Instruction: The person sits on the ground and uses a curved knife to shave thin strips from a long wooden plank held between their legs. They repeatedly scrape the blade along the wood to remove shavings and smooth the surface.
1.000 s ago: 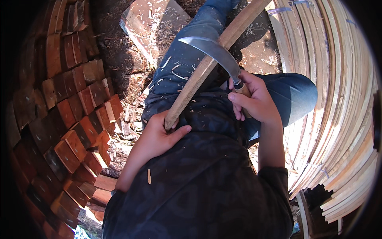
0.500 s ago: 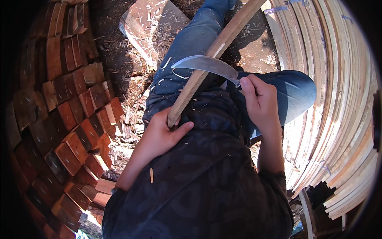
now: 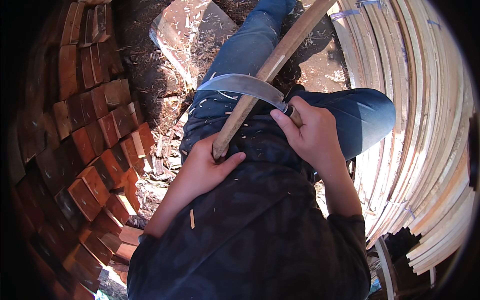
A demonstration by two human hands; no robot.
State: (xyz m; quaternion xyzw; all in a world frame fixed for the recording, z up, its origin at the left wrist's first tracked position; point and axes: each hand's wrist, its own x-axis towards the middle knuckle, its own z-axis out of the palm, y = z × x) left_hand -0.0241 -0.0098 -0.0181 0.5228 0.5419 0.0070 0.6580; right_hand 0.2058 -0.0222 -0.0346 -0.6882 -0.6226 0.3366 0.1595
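A long wooden pole [image 3: 286, 48] slants from my lap up and away to the far right. Its near end sits in the grip of my left hand [image 3: 204, 165], against my dark shirt. My right hand [image 3: 315, 125] is wrapped round the handle of a sickle [image 3: 232, 84]. The curved blade lies across the pole, its tip pointing left beyond the wood. A pale shaved patch shows on the pole just above the blade. Thin wood shavings cling to my shirt and trousers around the pole.
Stacked reddish wood blocks [image 3: 92, 182] rise along the left. Bundled pale wooden strips [image 3: 400, 125] stand on the right, close to my bent knee. A flat slab [image 3: 182, 30] strewn with shavings lies on the littered ground beside my outstretched leg.
My right hand has drawn the sickle left and slightly nearer, its wrist turning inward, so more blade reaches past the pole. My left hand and the pole have hardly moved.
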